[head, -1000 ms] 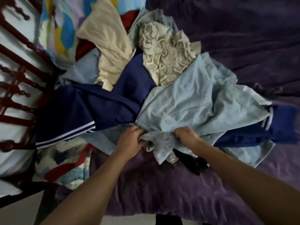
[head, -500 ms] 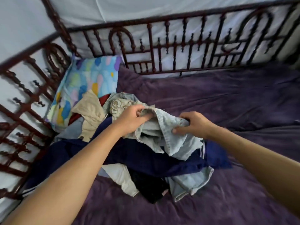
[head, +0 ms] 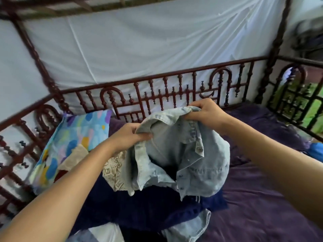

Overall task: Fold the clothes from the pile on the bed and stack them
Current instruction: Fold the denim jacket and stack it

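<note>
Denim shirt [head: 201,163] higher, upright, collar up

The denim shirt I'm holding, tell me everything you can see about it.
The denim shirt is pale, washed-blue denim with visible stitching, a collar and metal snaps. It is unfolded and crumpled, held up by its collar edge. The left hand grips one side and the right hand grips the other, higher up. The front hangs open, and the lower part droops over the navy garment in the pile.
</note>
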A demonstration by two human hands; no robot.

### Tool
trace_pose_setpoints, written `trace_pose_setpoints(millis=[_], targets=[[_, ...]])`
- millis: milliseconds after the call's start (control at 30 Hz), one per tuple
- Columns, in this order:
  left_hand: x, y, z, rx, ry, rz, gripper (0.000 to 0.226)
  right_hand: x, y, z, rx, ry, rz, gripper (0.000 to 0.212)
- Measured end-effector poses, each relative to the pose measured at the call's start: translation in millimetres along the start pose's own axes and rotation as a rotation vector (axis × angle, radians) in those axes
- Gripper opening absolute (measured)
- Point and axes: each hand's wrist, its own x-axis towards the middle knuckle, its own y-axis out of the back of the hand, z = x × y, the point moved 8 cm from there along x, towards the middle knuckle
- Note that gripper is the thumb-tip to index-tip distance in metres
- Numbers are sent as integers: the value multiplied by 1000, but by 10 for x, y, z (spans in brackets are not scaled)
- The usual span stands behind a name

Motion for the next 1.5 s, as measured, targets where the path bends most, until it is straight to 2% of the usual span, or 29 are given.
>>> trace_pose_setpoints(millis=[33,100,167,200,267,367,433,500,667,733,800,867,1133,1233,1333,1500], targets=[[-24,119,115,-34,-32,37,25,-31,35,-90,27,0,27,18],[-122,382,410,-71,-122,81,59,-91,77,-309,108,-2,67,15],[-247,578,687,-140,-203,34,85,-122,82,-555,219,0,89,10],[-316,644,800,-190,-222,10,82,-137,76,-683,270,5,106,8],[-402,776,921,-323,-224,-51,53,-174,43,-908,357,19,149,7],[-498,1066,1060,-358,-327,-98,40,-278,-65,-1103,420,-10,200,20],[-534,1270,1146,-211,-397,-98,42,-384,-148,-1187,457,-39,217,25],[-450,1478,1171,-66,-405,-49,22,-501,-220,-1269,504,-61,219,22],[-37,1433,1151,301,-370,43,30,-731,-222,-1171,547,-122,297,24],[173,1135,1066,395,-363,61,24,-856,-177,-953,541,-176,345,27],[367,736,974,449,-396,55,6,-1035,-127,-619,530,-264,383,30],[570,294,864,496,-433,40,17,-1258,-60,-205,487,-347,419,30],[1339,-1733,748,504,-446,-82,20,-2073,868,1437,-318,-557,555,45],[1699,-2559,804,514,-426,-126,22,-2294,1414,2062,-512,-651,608,42],[2146,-3479,851,496,-394,-168,22,-2462,2040,2892,-532,-754,646,41],[2970,-5127,910,411,-262,-204,20,-2707,3159,4340,-436,-961,689,42]])
